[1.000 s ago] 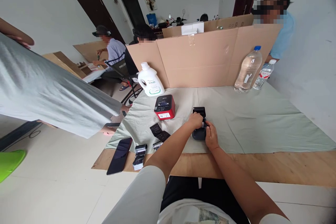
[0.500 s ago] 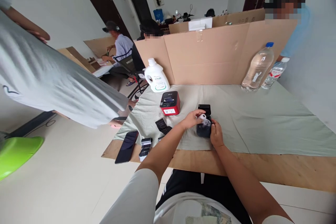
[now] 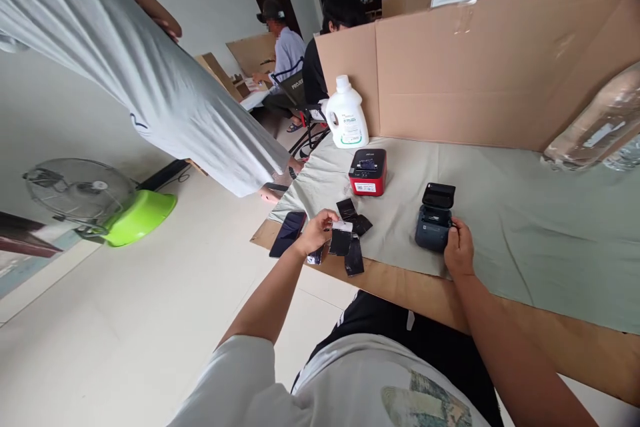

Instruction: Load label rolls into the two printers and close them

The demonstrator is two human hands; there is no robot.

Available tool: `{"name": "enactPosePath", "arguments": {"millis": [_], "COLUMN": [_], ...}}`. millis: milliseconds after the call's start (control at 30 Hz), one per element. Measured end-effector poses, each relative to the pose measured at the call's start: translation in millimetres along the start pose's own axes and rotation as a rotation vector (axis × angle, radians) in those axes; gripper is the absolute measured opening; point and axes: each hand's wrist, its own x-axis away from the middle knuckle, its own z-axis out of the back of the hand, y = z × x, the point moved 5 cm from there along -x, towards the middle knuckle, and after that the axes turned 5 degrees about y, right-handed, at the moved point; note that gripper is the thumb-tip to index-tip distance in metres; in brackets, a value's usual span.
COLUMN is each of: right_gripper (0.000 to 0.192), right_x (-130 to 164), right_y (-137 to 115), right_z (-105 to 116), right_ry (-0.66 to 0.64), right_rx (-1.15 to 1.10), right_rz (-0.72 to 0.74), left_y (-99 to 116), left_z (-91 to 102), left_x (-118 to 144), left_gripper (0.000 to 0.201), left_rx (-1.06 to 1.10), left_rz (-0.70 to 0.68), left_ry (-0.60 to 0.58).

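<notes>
The left hand [image 3: 314, 232] is raised just above the near-left corner of the table [image 3: 500, 320], its grip pinching the pale top edge of a small dark sheet [image 3: 341, 239] between thumb and fingertips. The sheet hangs down from that grip, over other loose dark strips [image 3: 354, 257] that lie just below and to the right of it on the wooden edge. A black phone [image 3: 288, 233] lies just left of the hand.

The right hand [image 3: 459, 251] rests against the near right side of a dark label printer [image 3: 433, 227], fingers curled onto its body in a loose grip. The printer's lid [image 3: 439, 195] stands open on the far side of that hand, over the green cloth [image 3: 525, 227]. Beyond the left grip sits a red printer [image 3: 368, 172], and farther off a white jug [image 3: 346, 121].
</notes>
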Motion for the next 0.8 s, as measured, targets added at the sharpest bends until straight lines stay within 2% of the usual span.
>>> {"name": "enactPosePath", "arguments": {"millis": [100,200,300,367,500,600,667,800], "right_gripper": [0.048,0.048,0.048,0.048,0.048,0.049,0.05,0.049], "right_x": [-1,-1,0,1,1,1,1,1], "right_y": [0,-2,-3,-4,-3,-3,-2,-2], "right_z": [0,1,2,2,2,1,1,1], "right_ry": [-0.005,-0.009,-0.019,-0.024,-0.021,-0.026,-0.027,-0.026], "right_rx": [0.009,0.017,0.02,0.016,0.009,0.009,0.006,0.005], "right_rz": [-0.004,-0.011,-0.02,-0.025,-0.026,-0.025,-0.026,-0.027], "left_y": [-17,-24,-20,-12,12,24,27,24], "left_z": [12.2,18.9,18.9,16.8,0.9,-24.0,-37.9,-46.4], "left_x": [14,22,24,22,18,13,9,-1], "left_gripper": [0.029,0.036,0.041,0.041,0.035,0.022,0.015,0.025], "left_rx": [-0.14,-0.361,-0.531,-0.612,-0.679,-0.681,-0.715,-0.806], "left_rz": [-0.046,-0.107,-0.172,-0.213,-0.26,-0.248,-0.207,-0.123], "left_ry": [-0.004,-0.031,-0.124,-0.141,-0.073,-0.123,-0.16,-0.174]}}
